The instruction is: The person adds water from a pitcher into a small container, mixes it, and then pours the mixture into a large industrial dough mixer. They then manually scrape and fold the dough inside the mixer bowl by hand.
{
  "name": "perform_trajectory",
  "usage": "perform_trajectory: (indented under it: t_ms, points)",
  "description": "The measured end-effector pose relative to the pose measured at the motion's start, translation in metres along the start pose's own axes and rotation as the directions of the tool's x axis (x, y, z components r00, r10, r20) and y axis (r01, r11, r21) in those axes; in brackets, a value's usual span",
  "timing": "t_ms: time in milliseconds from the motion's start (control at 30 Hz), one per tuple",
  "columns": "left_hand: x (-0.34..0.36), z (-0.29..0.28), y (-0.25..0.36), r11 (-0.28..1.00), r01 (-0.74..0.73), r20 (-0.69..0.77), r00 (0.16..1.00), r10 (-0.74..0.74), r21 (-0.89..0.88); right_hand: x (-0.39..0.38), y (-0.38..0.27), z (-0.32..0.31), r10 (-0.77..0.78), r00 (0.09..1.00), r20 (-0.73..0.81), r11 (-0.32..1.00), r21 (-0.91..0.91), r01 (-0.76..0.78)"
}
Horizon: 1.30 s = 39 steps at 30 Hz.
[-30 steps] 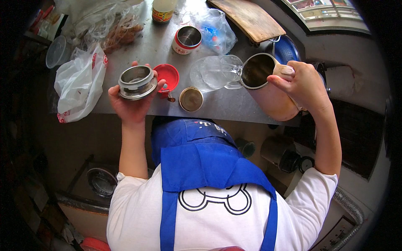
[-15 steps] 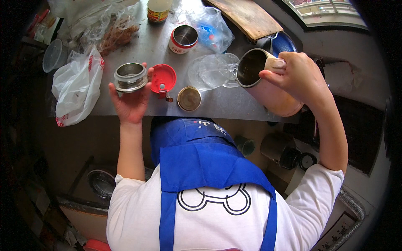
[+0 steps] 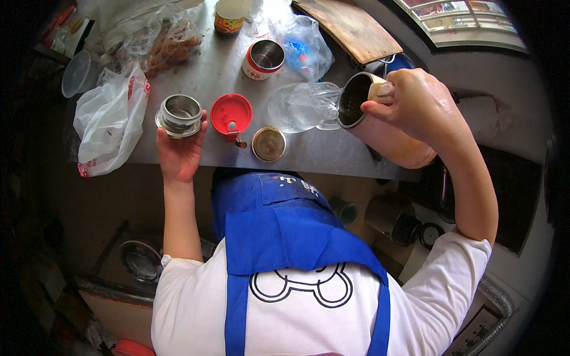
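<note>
My left hand (image 3: 178, 157) is closed on a small round stainless steel piece (image 3: 178, 115), apparently a strainer set in a ring. Just right of it lie a red plastic lid (image 3: 228, 111) and a dull round lid (image 3: 268, 143). My right hand (image 3: 409, 107) grips the handle of a large pale, steel-rimmed pot (image 3: 395, 145), which is tilted with its dark mouth toward a clear pitcher (image 3: 294, 107); I cannot make out whether liquid runs between them. A red and white steel-lined cup (image 3: 258, 68) stands behind the lids.
Plastic bags (image 3: 110, 127) cover the steel table's (image 3: 208, 71) left side, near a clear tub (image 3: 77, 74). At the back are a labelled jar (image 3: 228, 21), a blue-tinted bag (image 3: 306, 50) and a wooden board (image 3: 353, 29). A blue basket (image 3: 401, 63) is partly behind my right hand.
The pot and my right hand have shifted slightly left, its handle higher in the picture. My left hand has moved slightly left with the steel piece, away from the red lid.
</note>
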<state>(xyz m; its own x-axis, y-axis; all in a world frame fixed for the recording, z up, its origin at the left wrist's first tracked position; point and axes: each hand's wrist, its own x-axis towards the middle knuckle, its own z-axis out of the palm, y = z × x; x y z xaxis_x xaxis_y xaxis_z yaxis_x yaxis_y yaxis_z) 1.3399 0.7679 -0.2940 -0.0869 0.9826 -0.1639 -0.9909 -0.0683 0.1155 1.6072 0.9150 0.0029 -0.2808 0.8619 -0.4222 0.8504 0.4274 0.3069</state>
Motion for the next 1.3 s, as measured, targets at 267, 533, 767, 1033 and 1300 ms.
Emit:
perform_trajectory:
  t_ms: [267,533,767,1033,1300]
  points:
    - [-0.006,-0.004,-0.001,0.972,-0.003,-0.085,0.996,0.024,0.236,0.009,-0.008,-0.006,-0.026,0.999,0.042,0.999,-0.023,0.027]
    - [0.007,0.027,-0.004,0.772,-0.04,-0.003,0.998,0.055,0.635,0.018,-0.022,-0.01,-0.077,0.996,0.051,0.992,-0.093,0.081]
    - [0.025,0.064,-0.02,0.502,-0.101,0.12,0.993,-0.006,0.859,0.016,-0.018,0.001,-0.225,0.973,-0.044,0.972,-0.083,0.221]
    - [0.05,0.123,-0.05,-0.01,-0.417,0.412,0.902,-0.13,0.909,-0.021,0.012,0.011,-0.212,0.961,-0.179,0.967,0.101,0.232]
    - [0.089,0.168,-0.101,-0.247,-0.632,0.471,0.737,-0.485,0.735,-0.059,0.101,0.129,0.158,0.899,-0.409,0.837,0.538,0.098]
